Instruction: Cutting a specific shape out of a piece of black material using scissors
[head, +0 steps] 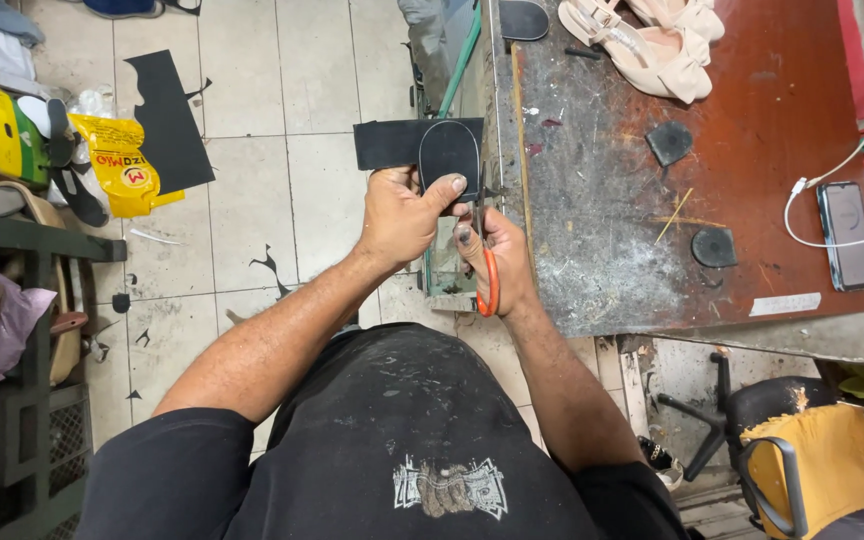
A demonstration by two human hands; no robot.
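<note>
Black sheet material [407, 143], a flat strip with a rounded sole-shaped piece laid on it, sits at upper centre of the frame, its long axis running left to right, just above both my hands. My left hand [399, 218] is nearer and pinches it from below, thumb [449, 188] pressed on the rounded piece. My right hand [500, 262] is closed around orange-handled scissors [490, 282], blades pointing up at the sheet's right edge beside the scuffed brown workbench [652, 200].
</note>
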